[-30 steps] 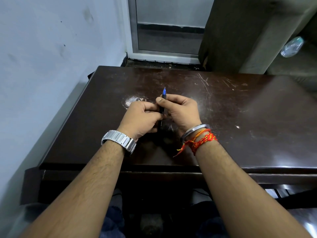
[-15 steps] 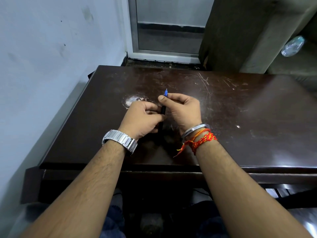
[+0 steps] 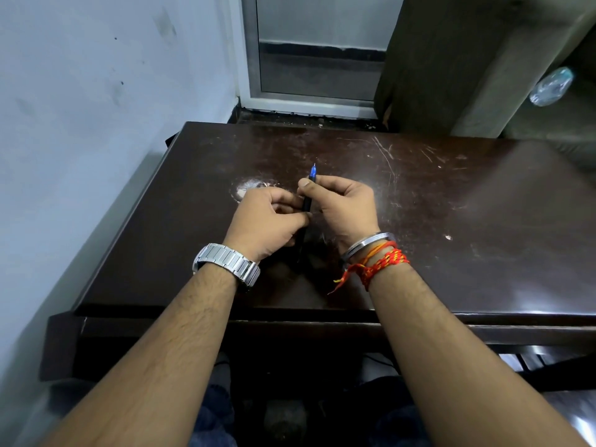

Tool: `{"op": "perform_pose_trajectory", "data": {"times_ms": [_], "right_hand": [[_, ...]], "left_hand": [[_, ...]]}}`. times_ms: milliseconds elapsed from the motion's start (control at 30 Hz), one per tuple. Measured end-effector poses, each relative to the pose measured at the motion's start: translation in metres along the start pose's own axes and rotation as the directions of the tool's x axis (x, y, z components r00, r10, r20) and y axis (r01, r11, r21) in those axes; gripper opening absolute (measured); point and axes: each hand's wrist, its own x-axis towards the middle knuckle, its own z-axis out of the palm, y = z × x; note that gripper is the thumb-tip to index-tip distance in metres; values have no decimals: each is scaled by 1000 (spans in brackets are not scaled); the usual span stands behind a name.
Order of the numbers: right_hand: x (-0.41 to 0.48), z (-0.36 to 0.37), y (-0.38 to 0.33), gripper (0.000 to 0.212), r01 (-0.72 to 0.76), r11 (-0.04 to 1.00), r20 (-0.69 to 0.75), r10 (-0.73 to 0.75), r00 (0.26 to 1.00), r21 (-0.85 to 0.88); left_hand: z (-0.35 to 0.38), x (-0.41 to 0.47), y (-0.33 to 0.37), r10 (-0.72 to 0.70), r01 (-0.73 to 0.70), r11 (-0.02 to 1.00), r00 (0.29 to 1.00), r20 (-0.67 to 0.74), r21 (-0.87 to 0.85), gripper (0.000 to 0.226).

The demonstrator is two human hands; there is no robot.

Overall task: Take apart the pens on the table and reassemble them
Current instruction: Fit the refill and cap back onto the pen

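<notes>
A black pen [image 3: 306,204] with a blue tip stands nearly upright over the middle of the dark wooden table [image 3: 451,237], tip pointing away from me. My right hand [image 3: 345,208] pinches its upper part between thumb and fingers, just below the blue tip. My left hand [image 3: 267,221], wearing a metal watch, curls its fingers round the lower barrel. The pen's lower end runs down between both hands toward the tabletop. No other pens show on the table.
A pale worn patch [image 3: 251,188] marks the tabletop just beyond my left hand. A wall runs along the table's left side. A door frame [image 3: 309,101] and a dark cabinet [image 3: 451,66] stand behind the far edge.
Both hands stay on the pen in almost the same place. The pen tip has shifted slightly between frames.
</notes>
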Motion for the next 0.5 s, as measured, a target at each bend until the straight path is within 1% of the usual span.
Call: {"op": "perform_pose_trajectory", "data": {"times_ms": [67, 167, 233, 367, 433, 500], "right_hand": [[0, 0, 0, 6, -17, 1000, 20, 17, 1000, 23], [-2, 0, -2, 4, -26, 1000, 32, 26, 999, 7], [-2, 0, -4, 4, -25, 999, 40, 24, 999, 24], [-5, 1, -5, 4, -18, 1000, 45, 17, 999, 19], [-6, 1, -5, 9, -13, 1000, 53, 13, 999, 10], [-5, 1, -5, 14, -18, 1000, 73, 18, 997, -5]], "left_hand": [[0, 1, 0, -39, 41, 999, 999, 35, -35, 11], [2, 1, 1, -83, 91, 989, 994, 73, -114, 11], [1, 1, 1, -64, 70, 991, 996, 54, -117, 13], [-1, 1, -2, -16, 17, 999, 1000, 14, -49, 11], [-1, 1, -2, -20, 21, 999, 1000, 12, -49, 9], [0, 1, 0, -58, 63, 992, 997, 50, -111, 11]]}}
